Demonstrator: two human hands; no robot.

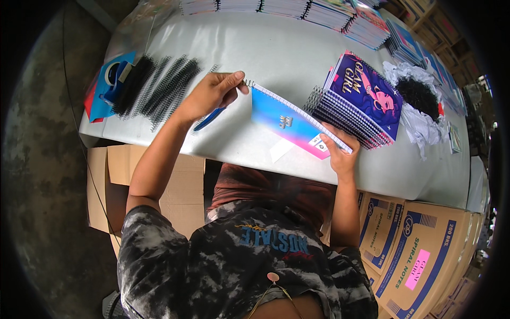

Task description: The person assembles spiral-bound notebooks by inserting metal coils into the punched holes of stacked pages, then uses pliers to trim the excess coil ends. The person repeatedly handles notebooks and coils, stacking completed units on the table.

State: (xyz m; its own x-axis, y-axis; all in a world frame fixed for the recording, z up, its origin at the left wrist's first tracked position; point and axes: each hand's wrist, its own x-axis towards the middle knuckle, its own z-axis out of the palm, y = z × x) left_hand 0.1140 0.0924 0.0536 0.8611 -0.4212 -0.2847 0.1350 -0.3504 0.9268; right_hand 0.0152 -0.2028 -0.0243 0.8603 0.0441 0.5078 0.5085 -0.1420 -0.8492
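My right hand (340, 151) grips the lower right corner of a blue-and-pink notebook (279, 118), which it holds tilted above the table's front edge. A row of punched holes runs along the notebook's upper edge. At the upper left end of that edge, my left hand (218, 93) pinches a dark spiral binding wire (248, 83) between thumb and fingers. Below the left palm a blue curved handle (208, 119) shows; whether the hand holds it or it lies on the table, I cannot tell.
Loose black spiral coils (172, 87) lie on the left, beside a tape roll (112, 73). Purple-covered spiral notebooks (366, 98) are stacked at right, near crumpled paper (422, 127) and a black wire tangle (417, 95). More notebook stacks (284, 7) line the back. Cardboard boxes (425, 255) stand below.
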